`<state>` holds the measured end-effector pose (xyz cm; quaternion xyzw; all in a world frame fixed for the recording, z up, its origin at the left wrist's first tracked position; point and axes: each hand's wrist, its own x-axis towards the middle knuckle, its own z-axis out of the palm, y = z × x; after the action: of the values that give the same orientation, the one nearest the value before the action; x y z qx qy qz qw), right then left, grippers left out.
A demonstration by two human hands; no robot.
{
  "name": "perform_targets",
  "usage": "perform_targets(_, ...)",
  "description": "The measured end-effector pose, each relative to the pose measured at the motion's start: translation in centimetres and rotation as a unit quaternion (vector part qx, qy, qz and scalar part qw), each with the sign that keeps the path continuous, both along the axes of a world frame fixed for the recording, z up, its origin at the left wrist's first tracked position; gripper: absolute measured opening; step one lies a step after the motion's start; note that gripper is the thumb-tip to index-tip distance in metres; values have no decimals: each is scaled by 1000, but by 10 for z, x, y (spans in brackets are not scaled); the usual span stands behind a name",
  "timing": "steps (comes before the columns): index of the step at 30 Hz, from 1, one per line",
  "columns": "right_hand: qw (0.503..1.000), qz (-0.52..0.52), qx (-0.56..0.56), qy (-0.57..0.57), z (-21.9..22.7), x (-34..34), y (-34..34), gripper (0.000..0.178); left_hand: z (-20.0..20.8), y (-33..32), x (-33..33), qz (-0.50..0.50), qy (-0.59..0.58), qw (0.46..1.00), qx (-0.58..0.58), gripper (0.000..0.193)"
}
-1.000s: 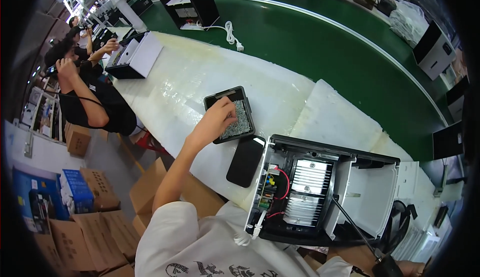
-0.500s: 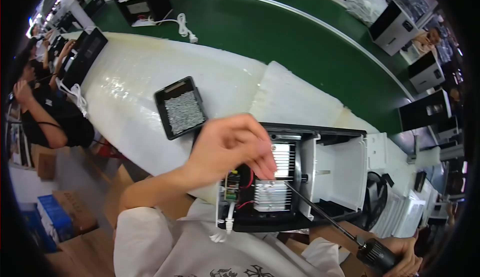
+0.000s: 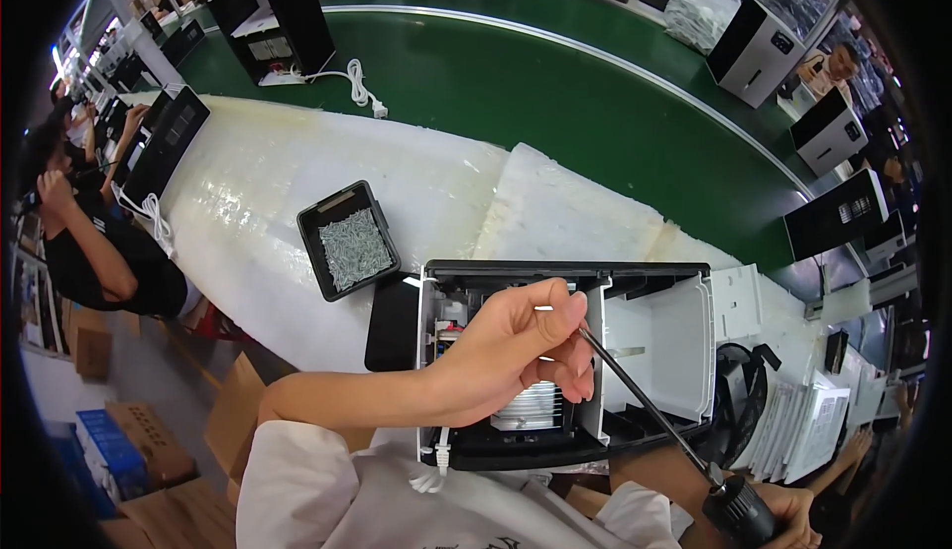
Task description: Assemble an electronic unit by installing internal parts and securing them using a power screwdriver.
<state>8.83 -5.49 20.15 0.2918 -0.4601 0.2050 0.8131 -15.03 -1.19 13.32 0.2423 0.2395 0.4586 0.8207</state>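
My left hand (image 3: pixel 535 346) is over the opened appliance housing (image 3: pixel 565 267), its thumb and fingers pinched together at the tip of a long screwdriver shaft. Anything tiny between those fingertips is too small to make out. My right hand (image 3: pixel 790 514) grips the black handle of the electric screwdriver (image 3: pixel 739 509) at the lower right, with the shaft slanting up and left over the housing. Inside the housing, a finned metal heat sink (image 3: pixel 535 408) shows below my left hand, beside a white-walled compartment (image 3: pixel 650 351). My left hand and wrist cover part of the inside.
A black bin of screws (image 3: pixel 355 251) stands on the white foam-covered bench (image 3: pixel 258 172) behind the housing. A black panel (image 3: pixel 392 326) lies against the housing's left side. Beyond runs a green conveyor (image 3: pixel 555 83) carrying similar appliances. A person in black (image 3: pixel 109 261) works at the left.
My left hand has moved right and slightly down, reaching the screwdriver tip with its fingers pinched. My right hand still holds the screwdriver. The whole view has shifted slightly.
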Motion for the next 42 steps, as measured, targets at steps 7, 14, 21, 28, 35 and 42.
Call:
perform_targets(7, 1000, -14, -12, 0, 0, -1, 1, 19, -9, 7, -4, -25, -36, 999, 28, 28)
perform_targets(14, 998, -16, 58, -19, 6, -6, 15, 22, -14, 31, -12, 18, 99, 980, 170, 23)
perform_targets(21, 920, -147, -222, -287, 40, 13, 61, 26, -45, 65, -71, 24, 624, 625, 468, 16)
perform_targets(28, 886, -32, -299, -352, 39, -38, 131, 32, -48, 67, -74, 5, 616, 624, 481, 15)
perform_targets(35, 861, -76, -356, -355, 8, -62, 138, 35, -52, 66, -74, 17, 626, 595, 503, 20)
perform_targets(42, 834, -71, -348, -423, -22, -62, 145, 43, -53, 70, -72, 6, 621, 610, 492, 16)
